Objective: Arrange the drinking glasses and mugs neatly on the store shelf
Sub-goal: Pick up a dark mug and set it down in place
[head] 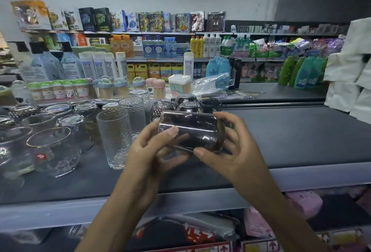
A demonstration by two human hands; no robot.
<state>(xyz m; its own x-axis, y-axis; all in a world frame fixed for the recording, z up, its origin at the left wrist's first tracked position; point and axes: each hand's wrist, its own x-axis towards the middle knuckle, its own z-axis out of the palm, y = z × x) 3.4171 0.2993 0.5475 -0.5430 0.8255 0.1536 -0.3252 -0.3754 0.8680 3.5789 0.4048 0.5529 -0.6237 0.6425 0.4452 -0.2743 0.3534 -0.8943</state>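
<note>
A dark smoked glass (197, 131) lies on its side in the air above the dark shelf (291, 137), held between both hands. My left hand (154, 151) grips its left end, thumb on top. My right hand (230, 147) curls round its right end and underside. Just behind stand three more dark glasses (189, 106), two upside down. A tall textured clear glass (115, 137) stands upright left of my hands. Further left are a gold-rimmed clear glass (54, 151) and several other clear glasses (70, 121), many upside down.
Toothpick jars (120, 88) and a clear plastic bag (212, 84) sit along the shelf's back. White paper packs (349, 75) are stacked at the right. The shelf's grey front edge (301, 175) runs below my hands, with packaged goods on the level beneath.
</note>
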